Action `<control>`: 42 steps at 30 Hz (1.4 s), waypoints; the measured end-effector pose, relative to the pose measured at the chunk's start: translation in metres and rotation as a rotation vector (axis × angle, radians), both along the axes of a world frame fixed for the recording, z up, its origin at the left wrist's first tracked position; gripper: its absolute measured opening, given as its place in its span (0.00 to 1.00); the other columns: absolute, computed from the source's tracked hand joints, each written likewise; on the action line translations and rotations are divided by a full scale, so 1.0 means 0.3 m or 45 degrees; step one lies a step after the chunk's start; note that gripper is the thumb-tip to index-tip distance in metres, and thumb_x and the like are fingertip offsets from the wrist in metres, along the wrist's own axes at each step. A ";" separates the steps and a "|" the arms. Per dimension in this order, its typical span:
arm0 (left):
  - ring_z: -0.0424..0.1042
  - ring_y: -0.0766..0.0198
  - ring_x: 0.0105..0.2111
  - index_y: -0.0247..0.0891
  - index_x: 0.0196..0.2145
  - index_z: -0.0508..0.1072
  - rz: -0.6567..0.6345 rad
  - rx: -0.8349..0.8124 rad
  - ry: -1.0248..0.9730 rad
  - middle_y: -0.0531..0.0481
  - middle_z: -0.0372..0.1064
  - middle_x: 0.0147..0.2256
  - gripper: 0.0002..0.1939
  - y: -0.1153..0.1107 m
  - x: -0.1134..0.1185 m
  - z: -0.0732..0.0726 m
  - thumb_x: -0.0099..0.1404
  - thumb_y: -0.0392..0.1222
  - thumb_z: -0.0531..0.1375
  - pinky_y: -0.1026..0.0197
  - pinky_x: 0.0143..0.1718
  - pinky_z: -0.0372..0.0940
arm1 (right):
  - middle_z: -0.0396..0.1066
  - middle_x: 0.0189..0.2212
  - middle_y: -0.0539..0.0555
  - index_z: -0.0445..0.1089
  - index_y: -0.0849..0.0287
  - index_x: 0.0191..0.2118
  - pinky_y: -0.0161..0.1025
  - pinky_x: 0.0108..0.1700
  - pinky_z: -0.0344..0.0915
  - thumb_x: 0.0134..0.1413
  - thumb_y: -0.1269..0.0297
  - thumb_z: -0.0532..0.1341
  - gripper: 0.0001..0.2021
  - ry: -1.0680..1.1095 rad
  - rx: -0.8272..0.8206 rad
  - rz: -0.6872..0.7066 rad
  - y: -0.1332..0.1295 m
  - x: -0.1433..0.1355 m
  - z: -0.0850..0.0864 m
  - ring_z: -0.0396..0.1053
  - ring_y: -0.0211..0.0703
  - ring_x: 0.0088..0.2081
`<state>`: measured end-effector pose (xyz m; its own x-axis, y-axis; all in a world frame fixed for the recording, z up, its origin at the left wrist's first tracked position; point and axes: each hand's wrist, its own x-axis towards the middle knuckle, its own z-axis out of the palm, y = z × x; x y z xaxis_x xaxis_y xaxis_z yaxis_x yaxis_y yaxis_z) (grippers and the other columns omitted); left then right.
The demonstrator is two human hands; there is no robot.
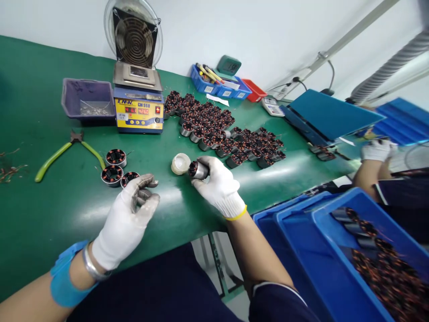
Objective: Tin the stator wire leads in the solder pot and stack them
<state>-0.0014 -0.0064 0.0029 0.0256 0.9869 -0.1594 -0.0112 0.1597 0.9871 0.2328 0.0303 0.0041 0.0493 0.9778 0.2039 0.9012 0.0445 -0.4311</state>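
Here's the broad green bench (174, 219), a tight crowd of silver, copper-wound metal cylinders (208, 123) spread over its far side, and a boxy yellow-and-blue machine (139, 112) with glowing red digits beside them. The white-gloved left hand (125, 218) hovers, thumb and fingertips apart, near three short copper-wound rings (112, 179). And the white-gloved right hand (219, 185) is clamped on one silver-sided, copper-ended cylinder (201, 171), just beside a small, round, whitish cup (181, 163)!
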 end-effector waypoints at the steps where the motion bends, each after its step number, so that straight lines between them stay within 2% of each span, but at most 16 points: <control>1: 0.72 0.62 0.34 0.37 0.51 0.71 0.004 0.001 0.000 0.43 0.74 0.47 0.25 0.000 -0.002 0.002 0.59 0.50 0.66 0.58 0.34 0.69 | 0.75 0.50 0.58 0.68 0.54 0.54 0.55 0.53 0.73 0.45 0.64 0.66 0.27 -0.025 -0.033 0.014 0.006 0.002 0.004 0.75 0.57 0.49; 5: 0.72 0.62 0.34 0.37 0.51 0.71 0.014 -0.020 -0.016 0.43 0.74 0.47 0.26 -0.002 -0.008 0.014 0.59 0.52 0.66 0.57 0.34 0.69 | 0.75 0.49 0.58 0.70 0.56 0.53 0.53 0.52 0.72 0.44 0.63 0.67 0.26 -0.059 -0.108 0.042 0.013 -0.004 0.026 0.75 0.56 0.48; 12: 0.73 0.61 0.36 0.40 0.51 0.72 -0.073 -0.009 0.034 0.45 0.74 0.45 0.22 -0.016 -0.015 -0.001 0.62 0.51 0.65 0.57 0.38 0.69 | 0.77 0.44 0.57 0.72 0.58 0.51 0.49 0.49 0.73 0.43 0.60 0.71 0.26 0.060 -0.196 -0.051 0.027 -0.012 0.055 0.76 0.52 0.45; 14: 0.73 0.61 0.37 0.41 0.51 0.72 -0.096 0.018 0.072 0.46 0.74 0.46 0.21 -0.020 -0.020 -0.008 0.63 0.50 0.64 0.57 0.41 0.69 | 0.77 0.43 0.57 0.72 0.58 0.51 0.49 0.47 0.74 0.43 0.59 0.70 0.26 0.121 -0.131 -0.058 0.024 -0.005 0.048 0.76 0.51 0.43; 16: 0.74 0.60 0.38 0.42 0.51 0.73 -0.102 0.046 0.107 0.46 0.74 0.46 0.20 -0.024 -0.021 -0.014 0.63 0.49 0.64 0.56 0.43 0.69 | 0.76 0.44 0.58 0.71 0.58 0.52 0.49 0.47 0.74 0.45 0.58 0.68 0.26 0.134 0.048 -0.024 0.018 0.012 0.039 0.75 0.51 0.42; 18: 0.74 0.60 0.38 0.42 0.51 0.73 -0.102 0.054 0.132 0.46 0.74 0.46 0.19 -0.027 -0.021 -0.018 0.63 0.49 0.64 0.55 0.43 0.69 | 0.74 0.47 0.59 0.70 0.58 0.53 0.51 0.49 0.73 0.47 0.59 0.67 0.25 0.019 0.262 0.069 0.014 0.032 0.038 0.74 0.53 0.45; 20: 0.74 0.59 0.38 0.42 0.51 0.73 -0.117 0.058 0.159 0.46 0.75 0.45 0.19 -0.030 -0.019 -0.019 0.63 0.49 0.63 0.55 0.43 0.70 | 0.72 0.49 0.60 0.71 0.57 0.53 0.52 0.49 0.71 0.48 0.64 0.65 0.23 -0.220 0.339 0.182 0.013 0.045 0.048 0.71 0.56 0.48; 23: 0.74 0.59 0.36 0.42 0.51 0.73 -0.161 0.107 0.244 0.46 0.75 0.42 0.20 -0.032 -0.020 -0.015 0.63 0.49 0.62 0.54 0.43 0.70 | 0.72 0.49 0.60 0.73 0.54 0.52 0.49 0.45 0.67 0.55 0.69 0.62 0.18 -0.587 0.196 0.276 0.020 0.039 0.068 0.69 0.55 0.45; 27: 0.74 0.58 0.32 0.38 0.49 0.74 -0.259 0.245 0.459 0.46 0.75 0.37 0.20 -0.027 -0.018 -0.012 0.64 0.51 0.60 0.54 0.40 0.71 | 0.72 0.50 0.60 0.73 0.51 0.55 0.46 0.40 0.61 0.64 0.65 0.57 0.16 -0.825 0.119 0.281 0.029 0.009 0.070 0.68 0.52 0.41; 29: 0.76 0.55 0.34 0.37 0.49 0.75 -0.330 0.310 0.622 0.43 0.77 0.40 0.21 -0.023 -0.012 -0.018 0.64 0.52 0.59 0.53 0.41 0.72 | 0.72 0.50 0.60 0.72 0.51 0.55 0.46 0.39 0.60 0.65 0.65 0.56 0.16 -0.876 0.128 0.284 0.029 0.003 0.064 0.67 0.52 0.41; 32: 0.77 0.46 0.46 0.35 0.54 0.73 -0.406 0.354 0.940 0.36 0.75 0.52 0.26 -0.020 0.001 -0.036 0.66 0.54 0.57 0.49 0.48 0.71 | 0.73 0.50 0.60 0.73 0.51 0.54 0.46 0.39 0.59 0.65 0.66 0.57 0.16 -0.900 0.171 0.306 0.030 0.014 0.078 0.67 0.51 0.40; 34: 0.74 0.42 0.54 0.33 0.58 0.70 -0.411 0.346 1.146 0.33 0.69 0.59 0.29 -0.019 0.006 -0.044 0.67 0.54 0.55 0.47 0.51 0.70 | 0.73 0.50 0.59 0.73 0.51 0.53 0.46 0.39 0.60 0.63 0.67 0.57 0.16 -0.901 0.227 0.313 0.049 0.025 0.115 0.67 0.52 0.40; 37: 0.73 0.43 0.56 0.34 0.61 0.67 -0.407 0.296 1.342 0.33 0.65 0.62 0.30 -0.005 0.005 -0.043 0.68 0.55 0.53 0.49 0.52 0.69 | 0.72 0.50 0.59 0.73 0.52 0.53 0.48 0.41 0.62 0.59 0.69 0.58 0.18 -0.890 0.389 0.298 0.145 0.013 0.215 0.67 0.53 0.42; 40: 0.74 0.44 0.55 0.35 0.61 0.67 -0.392 0.228 1.410 0.34 0.66 0.62 0.29 0.026 -0.007 -0.029 0.69 0.54 0.53 0.50 0.51 0.69 | 0.69 0.52 0.60 0.70 0.53 0.56 0.53 0.48 0.64 0.58 0.68 0.60 0.20 -0.861 0.504 0.281 0.334 -0.068 0.345 0.66 0.57 0.48; 42: 0.74 0.44 0.54 0.34 0.61 0.67 -0.377 0.167 1.425 0.35 0.66 0.62 0.28 0.049 -0.018 -0.022 0.69 0.53 0.53 0.49 0.51 0.69 | 0.67 0.53 0.60 0.69 0.53 0.57 0.57 0.52 0.63 0.58 0.70 0.59 0.21 -0.910 0.444 0.244 0.486 -0.161 0.426 0.64 0.59 0.52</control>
<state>-0.0068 0.0084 -0.0037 0.1674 0.9764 -0.1362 0.8972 -0.0936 0.4315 0.1845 0.1760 0.1319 -0.3694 0.8304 0.4170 0.9164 0.2511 0.3117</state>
